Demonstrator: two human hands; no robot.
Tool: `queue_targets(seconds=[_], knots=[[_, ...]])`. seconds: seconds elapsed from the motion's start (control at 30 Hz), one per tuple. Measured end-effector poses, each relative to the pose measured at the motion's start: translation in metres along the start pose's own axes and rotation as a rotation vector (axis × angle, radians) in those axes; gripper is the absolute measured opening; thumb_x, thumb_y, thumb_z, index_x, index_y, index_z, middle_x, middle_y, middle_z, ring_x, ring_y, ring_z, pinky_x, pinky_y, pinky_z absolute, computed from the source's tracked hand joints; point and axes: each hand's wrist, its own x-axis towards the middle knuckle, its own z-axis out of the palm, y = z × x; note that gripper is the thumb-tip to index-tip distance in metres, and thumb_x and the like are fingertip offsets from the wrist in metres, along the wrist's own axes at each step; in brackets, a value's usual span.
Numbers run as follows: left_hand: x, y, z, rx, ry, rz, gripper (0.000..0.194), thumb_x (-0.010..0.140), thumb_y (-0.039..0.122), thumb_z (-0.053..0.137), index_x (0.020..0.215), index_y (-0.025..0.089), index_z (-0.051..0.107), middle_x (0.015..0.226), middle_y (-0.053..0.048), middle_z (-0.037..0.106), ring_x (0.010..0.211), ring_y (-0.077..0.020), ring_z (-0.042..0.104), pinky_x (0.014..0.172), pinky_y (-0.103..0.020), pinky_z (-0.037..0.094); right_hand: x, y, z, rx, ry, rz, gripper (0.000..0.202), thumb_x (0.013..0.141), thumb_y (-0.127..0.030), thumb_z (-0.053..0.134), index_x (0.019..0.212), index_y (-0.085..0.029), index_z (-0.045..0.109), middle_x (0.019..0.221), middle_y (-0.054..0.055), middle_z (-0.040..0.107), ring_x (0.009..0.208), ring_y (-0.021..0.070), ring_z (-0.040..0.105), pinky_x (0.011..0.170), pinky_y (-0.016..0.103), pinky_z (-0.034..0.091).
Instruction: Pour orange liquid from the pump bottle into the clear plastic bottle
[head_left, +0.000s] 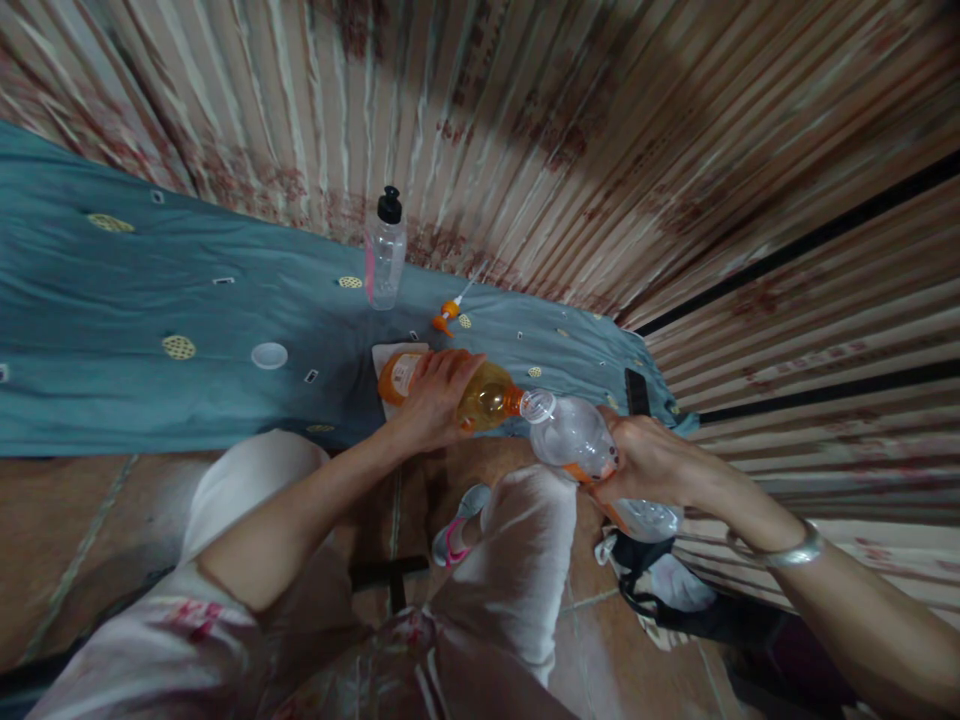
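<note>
My left hand (442, 393) is wrapped round an orange bottle (486, 397), which is tipped on its side with its neck to the right. Amber liquid shows inside it. My right hand (637, 455) grips a clear plastic bottle (574, 437) with an orange label band, tilted so that its mouth faces the orange bottle's neck. The two openings meet or nearly touch; whether liquid is flowing I cannot tell. An orange pump head (447, 316) with a thin tube lies on the cloth behind my left hand. Nearby, a white round lid (269, 356) lies flat.
A clear bottle with a black cap (385, 255) stands on the teal cloth (135, 320), near the pleated curtain (420, 110). A dark phone-like object (637, 391) is at the right end. Under the orange bottle lies a pale flat piece (384, 358). A bag (675, 585) sits on the tiled floor.
</note>
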Motion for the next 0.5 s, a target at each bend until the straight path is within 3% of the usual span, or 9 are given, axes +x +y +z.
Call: queue_targets(seconds=[0.5], knots=[[0.0007,0.0017,-0.0015,0.009,-0.018,-0.016,0.085,0.065,0.035,0.074,0.139,0.014,0.036,0.13,-0.019,0.05,0.121,-0.0355,0.046,0.106,-0.054,0.032,-0.0008,-0.0033,-0.0019,0.006,-0.011,0.041,0.033,0.066,-0.035,0.064,0.093,-0.018,0.056,0.078,0.003,0.066,0.068,0.0199,0.065,0.057,0.027,0.04]])
